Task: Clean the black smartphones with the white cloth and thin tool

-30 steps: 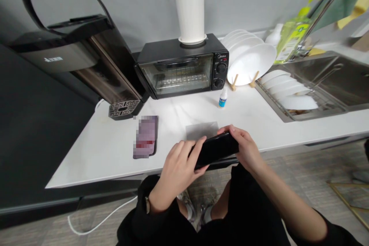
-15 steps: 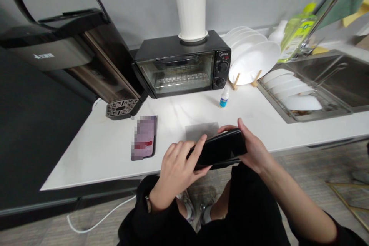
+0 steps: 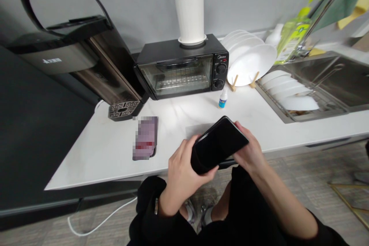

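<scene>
A black smartphone [image 3: 217,146], its screen dark and facing up, is held tilted above the front edge of the counter. My left hand [image 3: 184,169] is wrapped round its left and lower side, with the thumb along the bottom. At its right side my right hand [image 3: 249,150] grips the edge, and most of those fingers are hidden behind it. Some black edge shows under the phone; I cannot make out what it belongs to. To the left, another phone [image 3: 146,136] with a blurred-out screen lies on the counter. A small white bottle with a blue label [image 3: 222,100] stands beyond my hands.
On the white counter [image 3: 95,153] stand a black water dispenser [image 3: 95,65] and a toaster oven [image 3: 178,73]. A white utensil holder [image 3: 190,19] sits on the oven. Racked plates [image 3: 253,61], green soap bottle [image 3: 294,38] and sink [image 3: 343,73] are right.
The phone has turned in my hands, its far end swinging up and its screen now showing more fully. My left hand has shifted to a wrap grip; my right hand has moved lower along the side.
</scene>
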A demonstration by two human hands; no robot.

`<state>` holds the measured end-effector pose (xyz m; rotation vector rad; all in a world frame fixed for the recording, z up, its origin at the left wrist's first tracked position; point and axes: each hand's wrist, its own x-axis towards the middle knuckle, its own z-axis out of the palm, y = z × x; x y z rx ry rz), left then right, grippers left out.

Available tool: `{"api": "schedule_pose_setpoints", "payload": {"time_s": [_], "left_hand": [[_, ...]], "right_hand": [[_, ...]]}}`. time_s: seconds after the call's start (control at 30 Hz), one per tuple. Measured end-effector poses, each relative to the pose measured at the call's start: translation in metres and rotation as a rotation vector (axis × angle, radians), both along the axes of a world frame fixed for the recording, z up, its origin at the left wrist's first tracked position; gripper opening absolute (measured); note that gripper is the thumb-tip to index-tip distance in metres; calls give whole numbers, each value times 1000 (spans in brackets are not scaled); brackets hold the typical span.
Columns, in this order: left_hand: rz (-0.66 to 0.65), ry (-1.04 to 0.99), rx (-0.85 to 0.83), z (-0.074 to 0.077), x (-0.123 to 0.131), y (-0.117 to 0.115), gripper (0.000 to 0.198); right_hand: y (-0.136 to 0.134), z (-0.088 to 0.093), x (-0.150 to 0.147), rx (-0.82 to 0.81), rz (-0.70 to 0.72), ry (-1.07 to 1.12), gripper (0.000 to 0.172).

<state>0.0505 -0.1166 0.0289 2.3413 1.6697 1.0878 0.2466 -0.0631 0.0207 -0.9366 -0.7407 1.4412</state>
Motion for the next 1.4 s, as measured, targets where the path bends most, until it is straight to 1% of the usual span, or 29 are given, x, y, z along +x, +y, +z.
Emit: {"api": "schedule_pose_setpoints", "payload": {"time_s": [0.13,0.2,0.27,0.33,0.43,0.5,0.53,0.6,0.67,0.73,0.8,0.83,0.9,0.97,1.03,1.07,1.13,1.23,1.33,1.4], "left_hand": [[-38,-83,-93,-2,-3,3,86],[-87,-112,-168,-4,-5,5,93],[-122,-136,-226,-6,-6,7,95],[-130,-168,-253,-8,-6,7,92],[-131,-215,-253,-12,-7,6,90],[-129,-236,-235,-15,-8,6,88],[-121,-249,-219,-17,-8,6,86],[-81,-307,-164,-21,-9,6,80],[-39,-438,-82,-20,-8,10,77],[-58,-626,16,-13,-8,17,78],[-141,-785,107,0,-11,29,81],[-151,-807,140,9,-14,37,79],[-126,-715,154,25,-23,54,76],[-109,-530,86,37,-34,73,79],[-107,-307,18,41,-43,93,76],[-124,-197,-26,40,-46,103,74],[-148,-61,-123,30,-49,122,71],[-174,17,-218,7,-46,148,71],[-163,82,-264,-12,-41,166,69],[-177,97,-286,-19,-39,173,67]], "right_hand": [[-4,5,-2,131,14,-151,45],[-7,5,-2,182,-3,-246,46],[-9,3,-2,192,-31,-307,39],[-9,1,-1,188,-38,-350,33],[-8,0,3,242,5,-448,27],[-8,-1,6,316,67,-512,24],[-8,-1,7,334,104,-525,25],[-9,-2,6,314,150,-514,34],[-8,-3,5,256,131,-478,45],[-3,-6,7,210,73,-455,49],[5,-10,15,190,-8,-434,50],[10,-13,21,189,-50,-425,50],[21,-18,36,210,-119,-431,51],[31,-24,52,237,-142,-457,52],[38,-31,63,236,-129,-454,53],[41,-35,66,222,-125,-431,53],[45,-41,69,184,-136,-357,53],[49,-47,68,152,-154,-286,52],[49,-49,67,162,-123,-315,52],[49,-49,68,184,-104,-357,50]]}}
